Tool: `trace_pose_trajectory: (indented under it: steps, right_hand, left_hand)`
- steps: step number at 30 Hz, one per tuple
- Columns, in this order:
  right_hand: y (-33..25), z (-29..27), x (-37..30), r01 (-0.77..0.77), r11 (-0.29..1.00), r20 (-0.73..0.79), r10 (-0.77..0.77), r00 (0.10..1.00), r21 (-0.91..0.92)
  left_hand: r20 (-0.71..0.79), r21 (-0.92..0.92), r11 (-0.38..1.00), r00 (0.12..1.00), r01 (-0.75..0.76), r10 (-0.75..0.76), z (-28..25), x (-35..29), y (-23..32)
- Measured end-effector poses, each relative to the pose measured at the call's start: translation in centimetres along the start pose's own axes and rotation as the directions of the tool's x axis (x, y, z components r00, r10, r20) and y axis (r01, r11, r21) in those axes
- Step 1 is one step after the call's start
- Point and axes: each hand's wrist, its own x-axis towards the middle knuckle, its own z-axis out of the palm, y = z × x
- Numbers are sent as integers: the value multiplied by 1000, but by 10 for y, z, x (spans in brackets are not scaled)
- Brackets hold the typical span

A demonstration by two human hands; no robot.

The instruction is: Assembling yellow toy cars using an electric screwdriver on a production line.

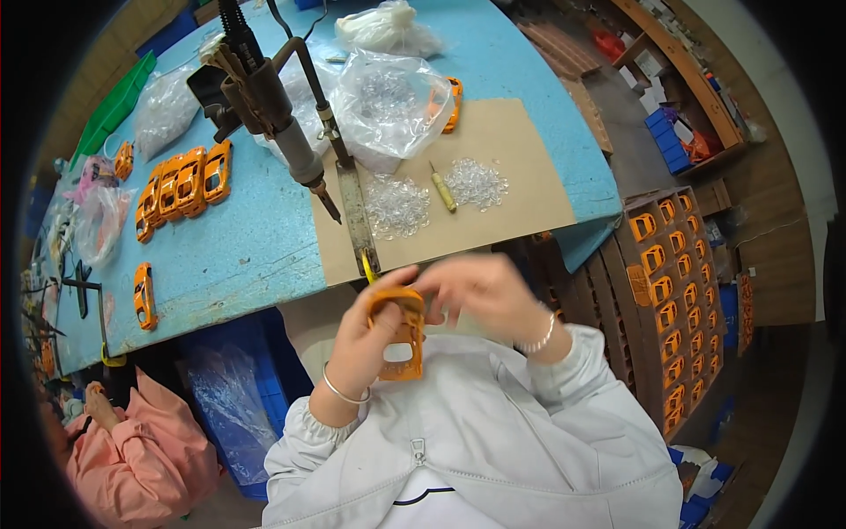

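My left hand (354,342) is closed around an orange toy car body shell (403,357), held in front of my chest at the table's edge, thumb inside its opening. Over the shell's far right side is my right hand (485,291), slightly blurred, its fingers bent and drawn together; whatever they may hold is too small to make out. Beyond my hands, a brown board (529,185) bears two piles of small clear plastic pieces, one left (397,208) and one right (477,182). Between them lies a yellow-handled pointed tool (442,189).
A pointed tool on a stand (304,166) overhangs the blue table (264,256). Left are several orange shells (183,185); an open clear bag (388,101) sits behind. Trays of shells (679,300) stand right. Lower left, a person in pink (145,450) sits beside a blue bin (260,353).
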Motion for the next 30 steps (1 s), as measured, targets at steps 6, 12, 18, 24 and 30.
trace_pose_trajectory:
  steps: [6,12,18,24,30]
  right_hand:
    - [55,-164,81,-208,728,-581,-306,754,-653]
    - [77,-193,105,-205,776,-495,-155,855,-597]
    - [64,-180,101,-227,750,-496,-151,855,-621]
    - [7,-13,39,135,818,-263,-329,907,-559]
    - [19,43,26,290,376,-36,-662,748,-880]
  left_hand:
    - [-199,-270,962,980,-43,-12,-3,-7,-17]
    - [-269,-341,938,963,-59,-37,-3,-8,-21]
    - [-219,-274,959,976,-76,14,-5,-6,-23]
    - [-286,-40,987,948,-158,140,1,-4,-23]
    - [-323,-168,979,945,-115,55,4,-7,-21]
